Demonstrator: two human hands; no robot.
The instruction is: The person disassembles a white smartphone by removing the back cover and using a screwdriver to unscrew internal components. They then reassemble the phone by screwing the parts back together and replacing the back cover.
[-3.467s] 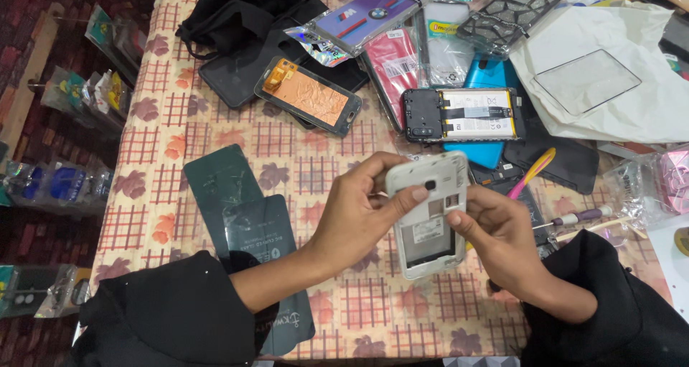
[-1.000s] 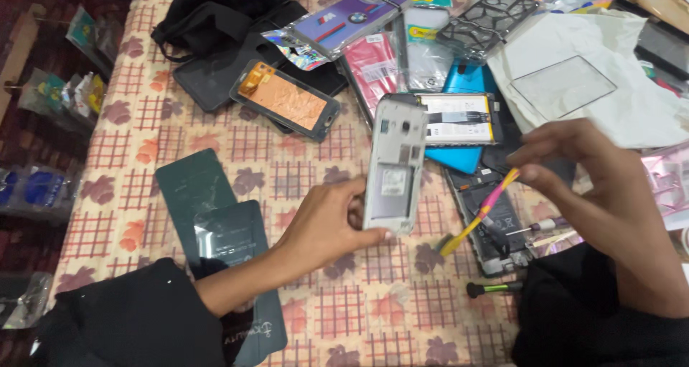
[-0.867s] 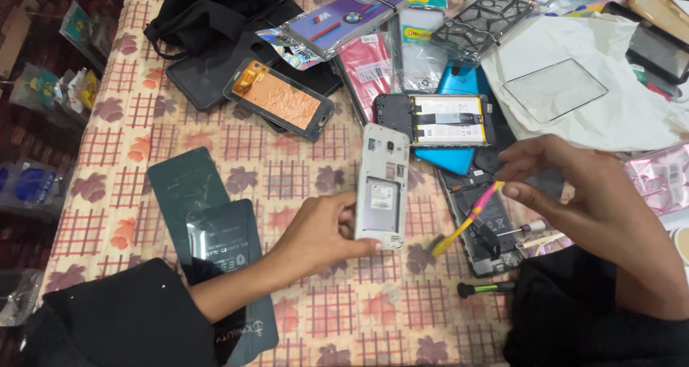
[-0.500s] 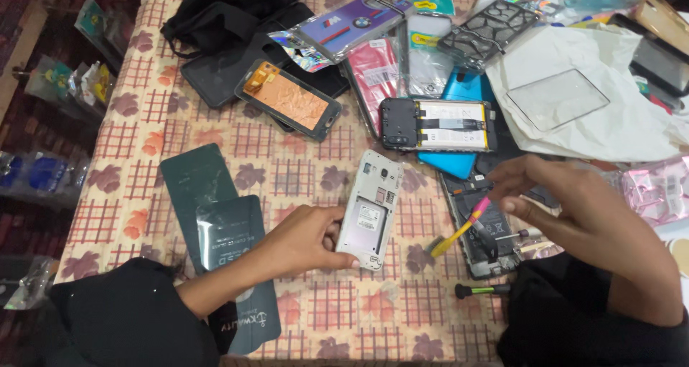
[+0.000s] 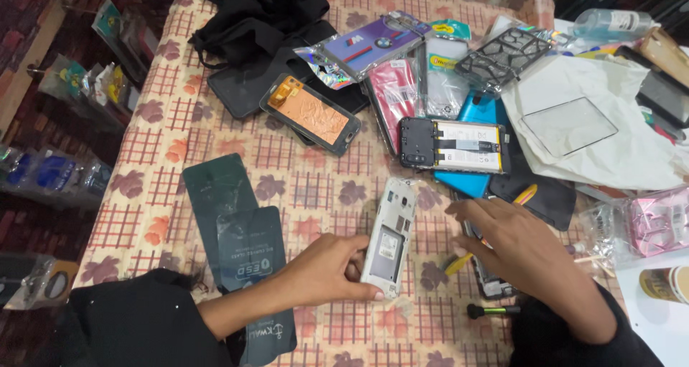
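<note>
Lowered since a moment ago, the white phone frame now lies flat on the checked tablecloth, the left hand closed around its lower edge. Right hand has dropped over the yellow-and-pink tool, fingers spread; whether it grips the tool cannot be told. An opened phone lies beyond.

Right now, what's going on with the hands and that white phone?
Left hand grips white phone frame, resting on table. Right hand open, over yellow-pink tool. Clutter close: opened phone, small brush.
</note>
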